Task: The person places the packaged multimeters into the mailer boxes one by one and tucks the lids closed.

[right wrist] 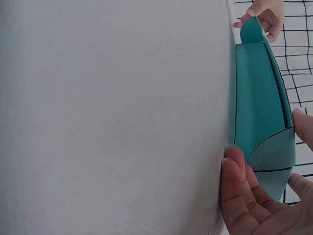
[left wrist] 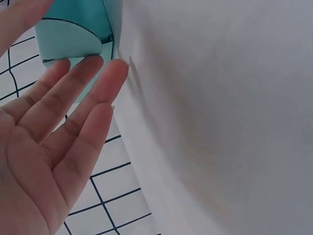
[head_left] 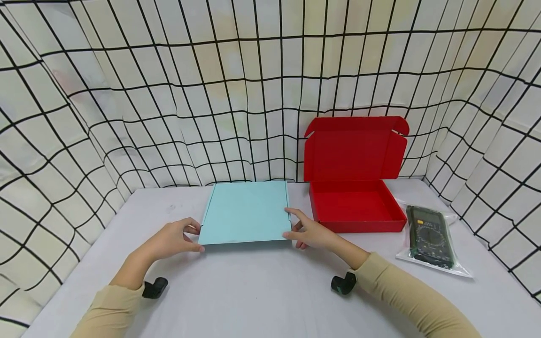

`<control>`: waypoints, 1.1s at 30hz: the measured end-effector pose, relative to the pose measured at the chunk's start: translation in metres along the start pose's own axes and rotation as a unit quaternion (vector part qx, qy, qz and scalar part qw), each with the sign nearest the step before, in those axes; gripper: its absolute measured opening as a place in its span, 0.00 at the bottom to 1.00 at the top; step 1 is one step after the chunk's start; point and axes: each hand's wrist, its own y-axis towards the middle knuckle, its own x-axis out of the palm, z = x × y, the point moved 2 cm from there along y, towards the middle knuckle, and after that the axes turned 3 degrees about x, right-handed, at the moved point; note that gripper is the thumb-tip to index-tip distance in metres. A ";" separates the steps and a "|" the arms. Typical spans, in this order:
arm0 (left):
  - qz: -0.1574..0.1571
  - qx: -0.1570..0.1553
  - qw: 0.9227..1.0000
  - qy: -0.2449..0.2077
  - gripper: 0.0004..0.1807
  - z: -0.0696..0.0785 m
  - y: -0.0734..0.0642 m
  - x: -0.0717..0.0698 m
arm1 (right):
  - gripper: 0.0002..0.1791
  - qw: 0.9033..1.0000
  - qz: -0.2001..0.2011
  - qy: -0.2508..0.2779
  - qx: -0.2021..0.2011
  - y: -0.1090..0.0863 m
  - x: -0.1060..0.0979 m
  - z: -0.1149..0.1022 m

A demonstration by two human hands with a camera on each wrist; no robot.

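A light blue cardboard box [head_left: 245,213] lies with its lid lowered, its front side facing the person. At its front left corner is my left hand [head_left: 179,239], thumb and fingers spread apart; in the left wrist view the straight fingertips [left wrist: 93,63] reach a rounded side flap [left wrist: 71,41]. My right hand [head_left: 310,230] holds the opposite corner, thumb at the front and index finger along the side edge. The right wrist view shows its curved fingers [right wrist: 237,181] around a rounded corner flap [right wrist: 276,152], beside the teal front wall [right wrist: 257,93].
To the right stands an open red box [head_left: 357,206] with its lid raised. A multimeter [head_left: 431,237] in a clear plastic bag lies beyond it, near the right edge. White cloth covers the table [head_left: 253,291]; black-gridded fabric [head_left: 253,94] walls in the back and sides.
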 end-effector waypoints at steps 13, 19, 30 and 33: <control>-0.020 -0.010 0.999 -0.026 0.28 0.005 0.000 0.000 | 0.45 1.000 -0.014 0.006 -0.004 0.002 -0.002 -0.002; -0.027 -0.010 0.999 -0.030 0.27 0.005 -0.002 0.000 | 0.45 1.000 -0.020 0.006 0.000 0.002 -0.002 -0.001; -0.034 -0.009 0.998 -0.049 0.28 0.001 -0.003 -0.001 | 0.45 1.000 -0.023 0.007 0.002 0.004 0.000 0.001; -0.037 -0.007 0.998 -0.056 0.28 0.000 -0.003 -0.001 | 0.46 1.000 -0.021 0.007 0.001 0.004 -0.001 0.001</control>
